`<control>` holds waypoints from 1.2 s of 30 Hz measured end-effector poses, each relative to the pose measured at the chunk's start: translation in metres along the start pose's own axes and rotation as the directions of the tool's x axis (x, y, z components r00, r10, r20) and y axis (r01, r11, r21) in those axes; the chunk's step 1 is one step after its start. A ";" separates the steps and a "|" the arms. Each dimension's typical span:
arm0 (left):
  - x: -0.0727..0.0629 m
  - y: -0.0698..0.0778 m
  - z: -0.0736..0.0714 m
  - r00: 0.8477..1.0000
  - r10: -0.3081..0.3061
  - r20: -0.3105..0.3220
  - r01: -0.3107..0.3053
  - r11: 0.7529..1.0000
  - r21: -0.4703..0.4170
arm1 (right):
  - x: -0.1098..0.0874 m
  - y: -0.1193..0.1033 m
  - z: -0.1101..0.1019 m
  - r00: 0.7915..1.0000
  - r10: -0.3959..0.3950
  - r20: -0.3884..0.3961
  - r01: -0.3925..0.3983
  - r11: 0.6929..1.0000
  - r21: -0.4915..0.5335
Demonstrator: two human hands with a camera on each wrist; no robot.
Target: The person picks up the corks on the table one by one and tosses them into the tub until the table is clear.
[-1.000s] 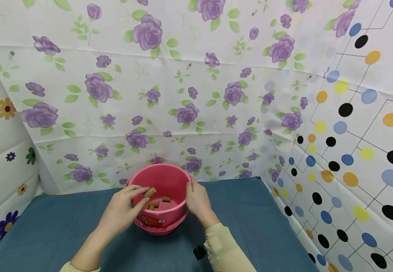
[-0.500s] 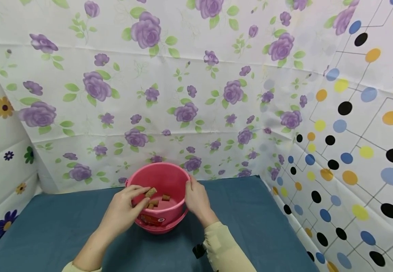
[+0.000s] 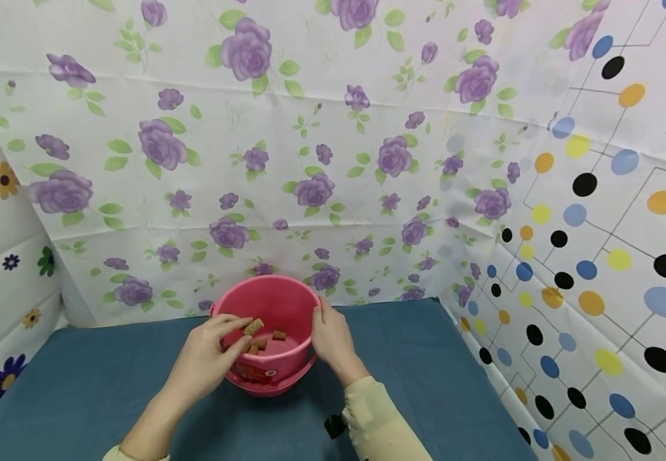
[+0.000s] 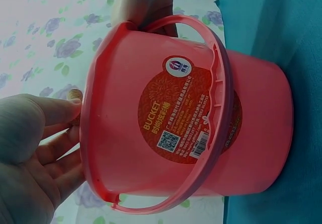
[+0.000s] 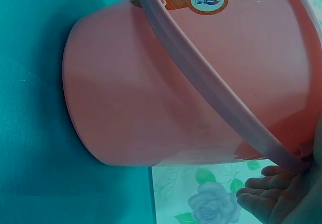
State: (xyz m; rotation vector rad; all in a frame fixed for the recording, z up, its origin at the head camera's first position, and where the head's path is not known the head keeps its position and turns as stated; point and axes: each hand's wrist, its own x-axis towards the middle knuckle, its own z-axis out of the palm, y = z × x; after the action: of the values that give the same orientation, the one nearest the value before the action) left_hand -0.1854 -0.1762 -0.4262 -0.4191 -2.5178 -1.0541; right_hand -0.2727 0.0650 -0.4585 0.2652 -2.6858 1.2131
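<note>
A pink bucket (image 3: 268, 368) stands upright on the blue-covered table, its handle hanging down against the front. My left hand (image 3: 203, 355) is over the bucket's left rim and pinches a brown cork (image 3: 253, 327) between thumb and fingers. In the left wrist view that cork (image 4: 75, 97) shows just above the rim, under the thumb tip. Several more corks (image 3: 278, 335) lie on the bucket's floor. On the right side, my right hand (image 3: 334, 336) grips the bucket's rim near the handle joint; its fingers (image 5: 261, 191) show outside the wall in the right wrist view.
Blue cloth (image 3: 402, 371) covers the table around the bucket. A flowered sheet (image 3: 333, 160) hangs right behind the bucket, and a dotted sheet (image 3: 592, 269) closes off the right side. A small black object (image 3: 335, 426) sits by the right sleeve.
Both hands keep their hold on the cork and the rim. The whole head view has shifted very slightly; otherwise the scene stays the same.
</note>
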 end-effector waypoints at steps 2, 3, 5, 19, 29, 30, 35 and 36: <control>0.000 0.000 -0.001 1.000 0.001 -0.001 -0.001 1.000 -0.006 | 0.000 -0.002 0.000 1.000 0.001 0.002 -0.001 1.000 0.004; 0.000 0.001 -0.002 1.000 0.004 -0.003 -0.004 1.000 -0.007 | 0.001 -0.003 0.000 1.000 0.003 0.003 -0.003 1.000 0.007; 0.000 0.000 -0.003 1.000 0.013 -0.012 -0.013 1.000 -0.006 | 0.001 -0.004 0.000 1.000 0.003 0.004 -0.003 1.000 0.009; 0.005 0.000 -0.006 0.999 0.028 -0.024 -0.028 1.000 0.005 | 0.008 -0.003 -0.001 1.000 0.016 0.007 -0.016 1.000 0.005; 0.004 0.004 -0.004 0.999 0.036 -0.036 -0.036 0.999 -0.008 | 0.005 0.001 -0.004 1.000 0.019 -0.002 -0.019 1.000 0.017; 0.003 0.004 -0.004 0.999 0.028 -0.034 -0.028 1.000 -0.010 | 0.005 0.001 -0.003 1.000 0.020 0.001 -0.020 1.000 0.016; 0.001 0.005 -0.005 1.000 0.003 -0.026 -0.003 1.000 -0.009 | 0.002 0.002 0.001 1.000 0.025 0.012 -0.025 1.000 0.019; 0.001 0.005 -0.005 1.000 0.004 -0.029 -0.005 1.000 -0.007 | 0.002 0.002 0.002 1.000 0.020 0.011 -0.020 1.000 0.016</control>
State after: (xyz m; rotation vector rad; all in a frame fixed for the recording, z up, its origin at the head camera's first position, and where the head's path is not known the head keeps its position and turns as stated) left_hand -0.1831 -0.1765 -0.4200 -0.4085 -2.4873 -1.0602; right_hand -0.2749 0.0643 -0.4612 0.2479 -2.6947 1.2436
